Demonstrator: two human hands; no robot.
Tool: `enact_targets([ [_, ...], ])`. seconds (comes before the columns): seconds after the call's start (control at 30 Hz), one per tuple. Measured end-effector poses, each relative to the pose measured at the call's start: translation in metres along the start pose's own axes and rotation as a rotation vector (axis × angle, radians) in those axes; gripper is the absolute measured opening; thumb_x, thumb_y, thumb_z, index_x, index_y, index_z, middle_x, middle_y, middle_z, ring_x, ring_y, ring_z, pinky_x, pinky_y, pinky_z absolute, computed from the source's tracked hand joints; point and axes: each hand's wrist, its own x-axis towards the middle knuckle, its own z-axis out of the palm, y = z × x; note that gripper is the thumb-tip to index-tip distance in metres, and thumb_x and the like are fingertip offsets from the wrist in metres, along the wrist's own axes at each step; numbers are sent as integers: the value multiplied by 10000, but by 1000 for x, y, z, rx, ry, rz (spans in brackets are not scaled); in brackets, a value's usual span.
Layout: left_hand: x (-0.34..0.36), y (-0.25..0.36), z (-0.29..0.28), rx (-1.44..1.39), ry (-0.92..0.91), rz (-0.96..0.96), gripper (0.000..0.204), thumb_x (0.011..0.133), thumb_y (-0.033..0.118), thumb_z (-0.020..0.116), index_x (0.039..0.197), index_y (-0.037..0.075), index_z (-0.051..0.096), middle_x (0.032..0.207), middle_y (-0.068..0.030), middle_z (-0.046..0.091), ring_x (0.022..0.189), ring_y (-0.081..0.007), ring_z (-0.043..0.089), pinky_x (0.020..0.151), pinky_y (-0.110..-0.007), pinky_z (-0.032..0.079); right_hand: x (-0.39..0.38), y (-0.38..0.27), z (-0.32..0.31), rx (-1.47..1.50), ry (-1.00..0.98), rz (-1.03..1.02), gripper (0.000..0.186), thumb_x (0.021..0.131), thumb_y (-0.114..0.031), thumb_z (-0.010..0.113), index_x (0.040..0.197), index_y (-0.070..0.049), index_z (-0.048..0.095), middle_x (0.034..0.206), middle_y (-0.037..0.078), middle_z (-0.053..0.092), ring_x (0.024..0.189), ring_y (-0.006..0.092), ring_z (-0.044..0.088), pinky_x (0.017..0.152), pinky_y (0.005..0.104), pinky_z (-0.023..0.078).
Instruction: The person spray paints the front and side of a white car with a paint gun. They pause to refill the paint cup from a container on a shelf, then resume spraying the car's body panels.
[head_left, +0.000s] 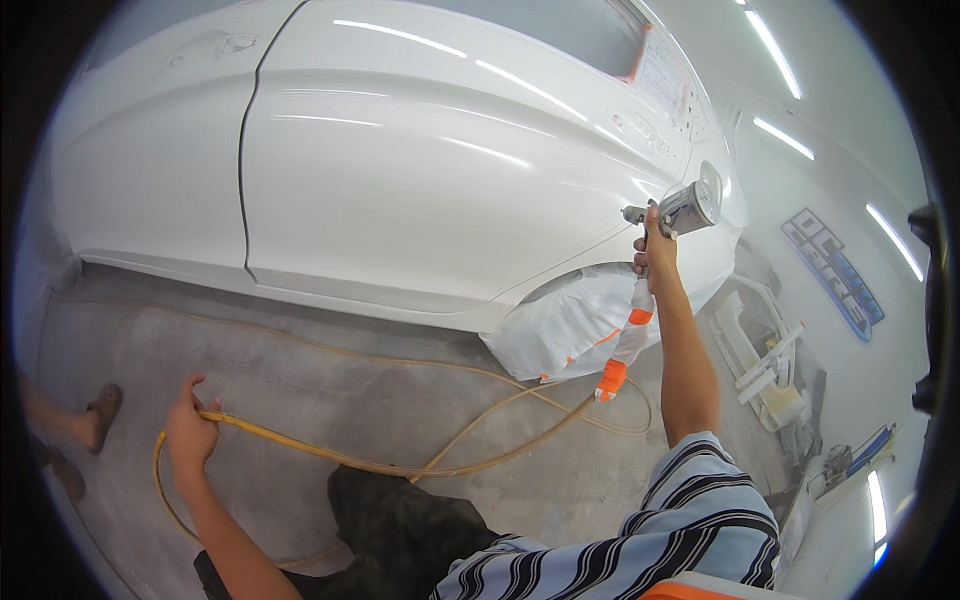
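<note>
My right hand (655, 250) is closed round the handle of a paint spray gun (634, 214), raised in front of the rear side of a white car (400, 190). A metal paint cup (688, 208) sits on the gun, tilted to the right. White wrapping and orange tape (611, 380) cover the top of the hose below the grip. At the lower left, my left hand (190, 430) holds the yellow air hose (330, 455), one finger stretched out. From there the hose sags across to the gun.
White masking film (560, 320) covers the rear wheel. Hose loops (520, 395) lie on the grey floor (280, 370). Another person's sandalled foot (103, 415) is at the far left. White car body parts (760, 360) lean by the right wall, below a sign (830, 272).
</note>
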Motion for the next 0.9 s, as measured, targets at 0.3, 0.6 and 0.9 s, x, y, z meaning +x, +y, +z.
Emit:
enact_targets([
  [0.3, -15, -20, -54, -65, 14, -207, 455, 843, 56, 777, 1274, 71, 632, 767, -96, 597, 719, -249, 590, 685, -413, 481, -55, -37, 133, 76, -257, 15, 607, 894, -722, 622, 1089, -154, 536, 668, -34, 448, 465, 68, 384, 419, 279, 357],
  [0.6, -27, -30, -86, -82, 45, -246, 507, 787, 56, 824, 1262, 58, 647, 835, -111, 646, 790, -286, 637, 729, -427, 506, -118, -75, 248, 134, -475, -11, 573, 925, -685, 614, 1115, -148, 547, 675, -40, 439, 473, 71, 400, 429, 274, 366],
  [0.9, -37, -53, -94, -69, 66, -222, 537, 743, 66, 850, 1245, 70, 659, 883, -107, 681, 863, -323, 662, 803, -435, 514, -182, -98, 374, 162, -627, -46, 551, 955, -634, 604, 1159, -126, 545, 703, -18, 443, 488, 83, 398, 433, 279, 365],
])
